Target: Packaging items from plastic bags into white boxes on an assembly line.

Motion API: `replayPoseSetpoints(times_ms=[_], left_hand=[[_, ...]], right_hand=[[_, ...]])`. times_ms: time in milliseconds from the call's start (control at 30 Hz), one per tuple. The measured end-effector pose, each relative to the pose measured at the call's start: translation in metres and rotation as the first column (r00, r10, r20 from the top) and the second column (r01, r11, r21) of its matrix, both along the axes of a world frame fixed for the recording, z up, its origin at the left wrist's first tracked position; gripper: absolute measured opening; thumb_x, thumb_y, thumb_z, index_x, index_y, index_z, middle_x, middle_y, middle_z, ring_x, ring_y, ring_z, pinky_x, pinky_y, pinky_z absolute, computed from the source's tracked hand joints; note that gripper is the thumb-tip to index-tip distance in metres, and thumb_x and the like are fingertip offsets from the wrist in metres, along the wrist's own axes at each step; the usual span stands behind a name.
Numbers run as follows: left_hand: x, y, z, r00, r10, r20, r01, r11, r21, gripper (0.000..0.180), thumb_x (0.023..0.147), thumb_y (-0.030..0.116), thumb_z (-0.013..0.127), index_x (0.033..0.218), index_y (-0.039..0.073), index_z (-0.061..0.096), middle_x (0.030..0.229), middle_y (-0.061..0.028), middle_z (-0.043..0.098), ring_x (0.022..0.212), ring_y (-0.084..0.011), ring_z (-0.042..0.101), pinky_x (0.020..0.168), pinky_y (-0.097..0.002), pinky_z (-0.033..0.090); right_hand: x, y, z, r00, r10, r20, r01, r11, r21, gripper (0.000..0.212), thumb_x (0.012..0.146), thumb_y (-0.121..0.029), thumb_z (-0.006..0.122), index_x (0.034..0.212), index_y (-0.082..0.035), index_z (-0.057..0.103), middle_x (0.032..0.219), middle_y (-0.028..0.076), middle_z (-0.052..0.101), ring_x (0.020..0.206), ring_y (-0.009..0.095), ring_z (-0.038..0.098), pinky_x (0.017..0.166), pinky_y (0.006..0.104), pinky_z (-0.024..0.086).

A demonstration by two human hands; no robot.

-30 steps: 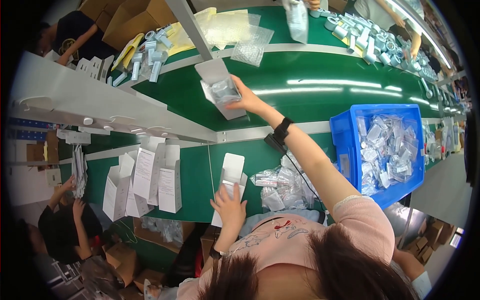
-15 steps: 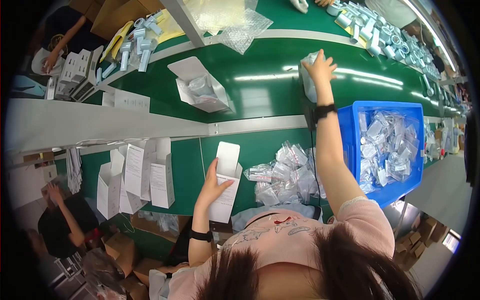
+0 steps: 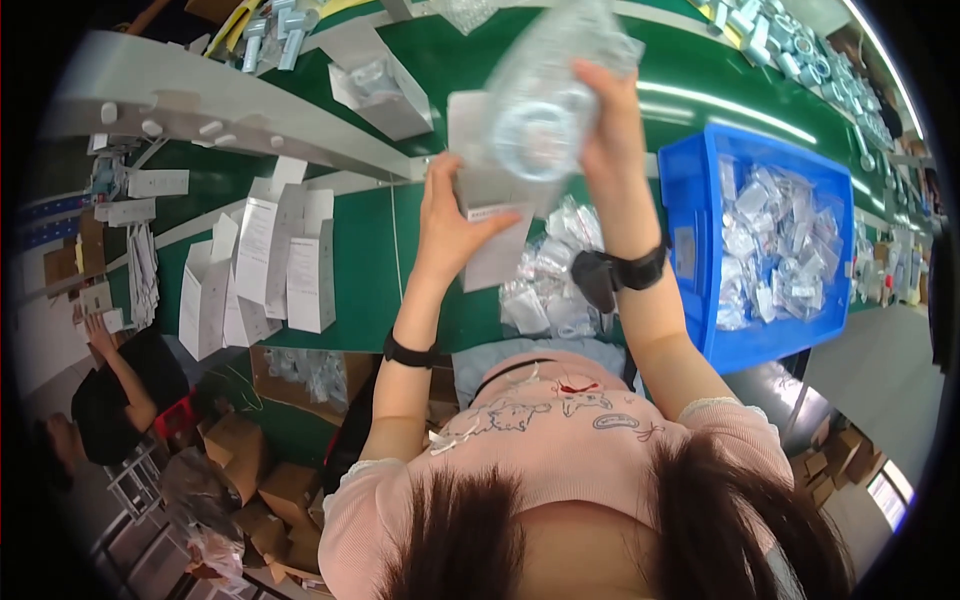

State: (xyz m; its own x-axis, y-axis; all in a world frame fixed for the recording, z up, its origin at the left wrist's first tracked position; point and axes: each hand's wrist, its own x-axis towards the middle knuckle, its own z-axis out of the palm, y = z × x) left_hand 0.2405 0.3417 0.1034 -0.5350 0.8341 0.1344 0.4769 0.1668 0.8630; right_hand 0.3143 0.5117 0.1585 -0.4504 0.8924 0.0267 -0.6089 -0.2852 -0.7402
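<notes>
- The right hand (image 3: pixel 605 120) has come back from the far side of the green counter (image 3: pixel 370 270), where it was reaching half a second ago, and is now raised in front of the person, closed on a clear plastic bag (image 3: pixel 545 95) with a round part inside
- The left hand (image 3: pixel 455 225) has lifted as well; it grips a flat white carton (image 3: pixel 490 215) from below, fingers wrapped round its lower part, where before it held the carton low near the counter's near edge
- Bag and carton now meet: the bag hangs at the carton's upper end, overlapping it, so by my judgement the bagged part is about to go into the carton; whether the mouth is open I cannot tell
- Just below the hands a heap of similar clear bags (image 3: pixel 545 290) lies on the counter near its near edge
- To the right a blue bin (image 3: pixel 700 290) holds more bagged parts
- To the left stand folded white cartons (image 3: pixel 265 265) in a row
- Further out, an open white box (image 3: pixel 375 85) sits on the belt beyond the grey rail (image 3: pixel 230 120)
</notes>
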Motion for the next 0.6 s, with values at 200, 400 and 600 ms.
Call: replayPoseSetpoints(times_ms=[200,400,600], left_hand=[[0.029,0.002,0.001,0.950,0.208,0.235,-0.248,0.955,0.161,0.075,0.053,0.017,0.082,0.104,0.005,0.029,0.119,-0.0193,0.041,0.103,-0.0277,0.049,0.082,-0.0353,0.042],[0.037,-0.001,-0.014,0.958,0.279,0.065,-0.286,0.920,0.266,0.075,0.054,0.014,0.082,0.102,0.006,0.026,0.121,-0.0221,0.038,0.104,-0.0308,0.047,0.084,-0.0361,0.041],[-0.001,0.008,-0.032,0.973,0.229,0.015,-0.182,0.732,0.656,0.073,0.057,0.014,0.081,0.102,0.007,0.024,0.123,-0.0236,0.034,0.109,-0.0324,0.042,0.088,-0.0360,0.038]], right_hand=[[0.006,-0.043,0.001,0.866,-0.468,0.177,0.134,0.558,0.819,0.046,0.071,-0.015,0.067,0.108,-0.003,0.042,0.110,0.012,0.044,0.101,0.026,0.046,0.084,0.0347,0.040],[0.035,-0.047,0.011,0.704,-0.599,0.381,-0.441,0.051,0.896,0.042,0.074,-0.016,0.064,0.111,-0.005,0.047,0.114,0.013,0.043,0.109,0.029,0.041,0.089,0.0384,0.036],[0.071,-0.028,-0.025,0.900,-0.032,0.434,-0.257,0.765,0.590,0.040,0.069,-0.017,0.067,0.108,-0.012,0.057,0.120,0.013,0.041,0.118,0.033,0.031,0.097,0.0400,0.029]])
